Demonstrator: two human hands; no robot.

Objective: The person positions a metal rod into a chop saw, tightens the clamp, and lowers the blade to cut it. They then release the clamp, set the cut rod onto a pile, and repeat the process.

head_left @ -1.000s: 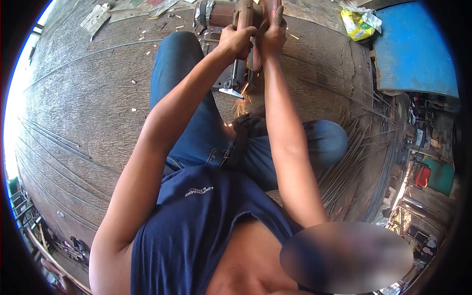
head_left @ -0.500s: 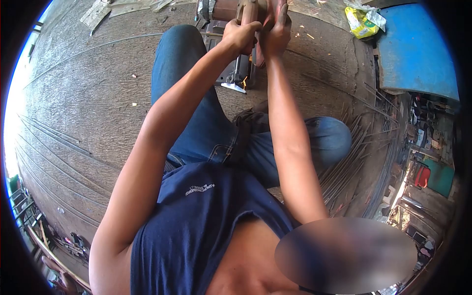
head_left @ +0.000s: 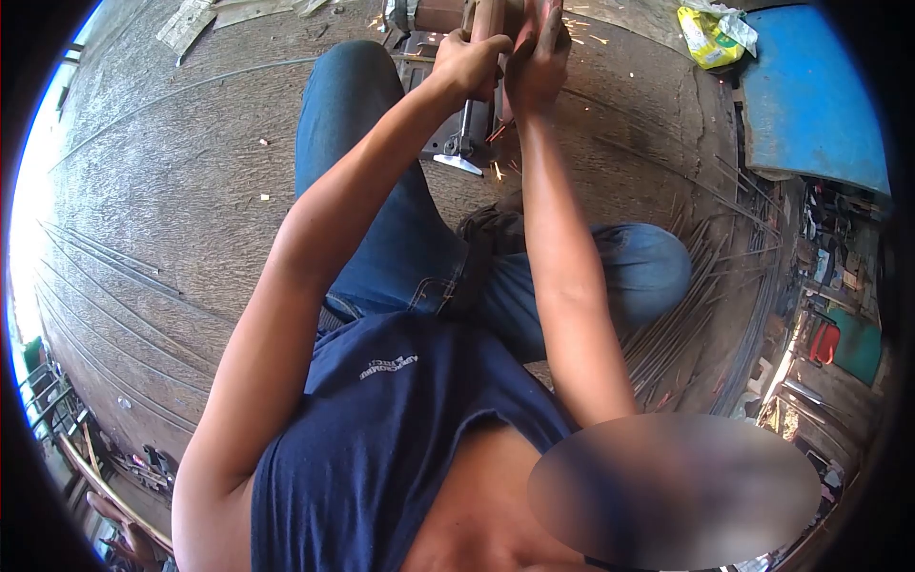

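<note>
My left hand [head_left: 467,65] is closed round a reddish-brown handle-like part [head_left: 489,21] of a machine at the top centre. Close beside it on the right, my right hand [head_left: 537,76] is against another reddish part [head_left: 525,43]; its fingers are bent round it, and the palm side is hidden. Below my hands lies the machine's dark metal base [head_left: 438,138], with a rod and a pale metal piece [head_left: 458,164] at its near end. Orange sparks [head_left: 497,172] show near the base and to the right of my hands. The machine's top is cut off by the frame.
My bent legs [head_left: 348,143] flank the machine's near side. Thin metal rods [head_left: 681,310] lie on the floor at right, with longer ones [head_left: 105,257] at left. A blue sheet [head_left: 815,95] and yellow bag [head_left: 710,38] are upper right. Another person's limb [head_left: 129,529] shows lower left.
More sparks show right of my hands and near the base. My hands stay on the machine; the whole view has shifted slightly.
</note>
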